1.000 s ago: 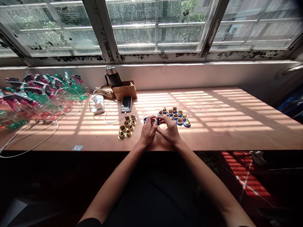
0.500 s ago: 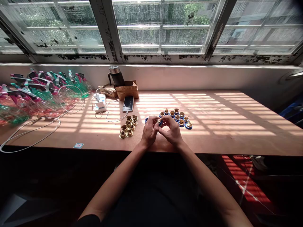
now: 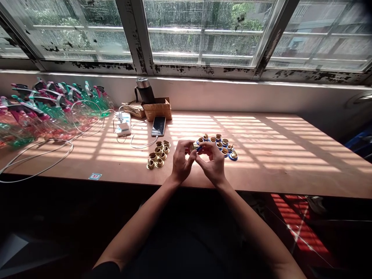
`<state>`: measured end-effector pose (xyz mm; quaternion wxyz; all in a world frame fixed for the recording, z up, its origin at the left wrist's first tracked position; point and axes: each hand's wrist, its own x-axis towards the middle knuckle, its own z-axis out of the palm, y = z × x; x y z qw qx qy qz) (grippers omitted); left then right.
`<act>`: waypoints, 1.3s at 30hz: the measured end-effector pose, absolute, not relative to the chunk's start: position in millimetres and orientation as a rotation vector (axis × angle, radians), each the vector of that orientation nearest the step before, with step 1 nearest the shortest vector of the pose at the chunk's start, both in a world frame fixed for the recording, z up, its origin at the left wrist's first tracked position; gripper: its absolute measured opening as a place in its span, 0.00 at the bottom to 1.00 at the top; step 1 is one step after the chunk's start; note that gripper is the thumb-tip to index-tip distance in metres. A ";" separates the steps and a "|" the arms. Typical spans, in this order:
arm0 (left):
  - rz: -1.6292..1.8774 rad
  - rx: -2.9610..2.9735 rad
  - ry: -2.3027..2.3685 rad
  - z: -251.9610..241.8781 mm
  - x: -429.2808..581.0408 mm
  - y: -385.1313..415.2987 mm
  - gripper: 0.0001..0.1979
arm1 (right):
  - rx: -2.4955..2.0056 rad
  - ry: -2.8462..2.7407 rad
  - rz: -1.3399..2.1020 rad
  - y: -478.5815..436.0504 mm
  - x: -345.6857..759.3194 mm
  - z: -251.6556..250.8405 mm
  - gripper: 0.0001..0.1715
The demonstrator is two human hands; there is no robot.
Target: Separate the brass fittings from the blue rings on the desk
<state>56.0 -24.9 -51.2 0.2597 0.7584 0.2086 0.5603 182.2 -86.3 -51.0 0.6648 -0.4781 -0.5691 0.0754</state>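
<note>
The left hand (image 3: 182, 162) and the right hand (image 3: 212, 163) are up close together, just over the table (image 3: 276, 176). The fingers (image 3: 180, 146) of both hands are bent and nearly meet at the tips. They are not spread open. The left fingers pinch a small gold cup (image 3: 193, 146). The right fingers are on a blue ring (image 3: 199, 148) that sits right beside the gold cup and seems to touch it. The tips hide part of both, so I cannot tell if the cup is in the ring.

Just past the right fingers is a bunch of gold cups in blue rings (image 3: 217, 144), lying on the table. Just to the left of the left fingers is a pile of gold cups with no blue on them (image 3: 157, 155). The hands touch neither pile.

Farther past the left fingers lies a black phone (image 3: 158, 126), with a thin white cord coming from it. The cord runs to a white charger (image 3: 123, 130). Behind the phone is a small brown box (image 3: 156, 109), and a dark flask (image 3: 144, 91) stands beside it. Far to the left of the fingers are many pink and green plastic bottles (image 3: 43, 112), lying in a heap, and a long white cable (image 3: 37, 161).
</note>
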 end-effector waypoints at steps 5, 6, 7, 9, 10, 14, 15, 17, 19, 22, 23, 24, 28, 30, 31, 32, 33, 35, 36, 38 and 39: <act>1.552 1.994 0.523 -40.0 54.4 -28.7 0.15 | -1.042 -1.227 0.171 -91.4 174.1 -44.8 0.17; 1.561 1.977 0.511 -39.0 54.3 -29.5 0.15 | -1.039 -1.215 0.164 -92.3 172.3 -43.7 0.17; 1.572 1.958 0.501 -38.4 54.5 -30.2 0.16 | -1.034 -1.202 0.155 -93.0 170.5 -42.8 0.17; 1.588 1.917 0.480 -38.6 55.2 -31.2 0.17 | -1.015 -1.171 0.137 -93.7 167.0 -41.4 0.17; 1.598 1.892 0.473 -38.8 55.7 -31.4 0.17 | -1.004 -1.153 0.126 -93.7 165.6 -40.9 0.16; 1.662 1.744 0.514 -36.4 55.5 -29.0 0.18 | -0.987 -1.070 0.074 -93.2 164.8 -38.9 0.18; 1.686 1.700 0.549 -34.6 54.3 -27.3 0.18 | -1.001 -1.062 0.067 -93.1 166.4 -38.4 0.19; 1.733 1.607 0.645 -30.3 50.7 -22.0 0.18 | -1.058 -1.081 0.060 -92.9 171.8 -37.9 0.20; 1.769 1.483 0.738 -26.3 46.2 -14.5 0.19 | -1.147 -1.142 0.060 -91.8 179.3 -38.7 0.21; 1.751 1.257 0.760 -22.8 39.7 -0.8 0.20 | -1.289 -1.246 0.098 -85.2 191.0 -42.6 0.22; 1.744 1.184 0.746 -22.2 37.9 3.5 0.21 | -1.334 -1.266 0.112 -81.2 194.1 -43.9 0.23; 1.744 1.114 0.733 -21.7 36.3 7.5 0.22 | -1.376 -1.288 0.121 -76.3 196.5 -44.7 0.24; 1.744 0.894 0.723 -19.8 32.2 18.1 0.26 | -1.469 -1.511 0.115 -50.5 199.0 -39.9 0.23; 1.731 0.826 0.707 -18.8 31.1 20.6 0.27 | -1.502 -1.675 0.066 -37.1 196.7 -34.1 0.19; 1.724 0.798 0.696 -18.3 30.6 21.6 0.27 | -1.533 -1.738 0.035 -31.2 195.0 -31.4 0.18; 1.710 0.777 0.687 -17.9 30.2 22.4 0.26 | -1.571 -1.794 0.012 -26.0 193.0 -29.4 0.18; 1.689 0.763 0.678 -17.6 29.9 23.2 0.26 | -1.604 -1.840 0.002 -21.7 190.9 -28.1 0.17; 1.644 0.736 0.658 -17.1 29.2 24.5 0.24 | -1.652 -1.913 0.009 -16.0 186.5 -27.9 0.17; 1.624 0.721 0.649 -16.8 28.9 25.0 0.23 | -1.670 -1.939 0.019 -14.5 184.4 -28.9 0.18; 1.588 0.684 0.633 -16.1 28.3 25.2 0.22 | -1.706 -1.977 0.025 -13.3 180.8 -31.9 0.19; 1.570 0.664 0.629 -15.8 28.0 25.1 0.21 | -1.726 -1.993 0.024 -13.4 179.4 -33.6 0.20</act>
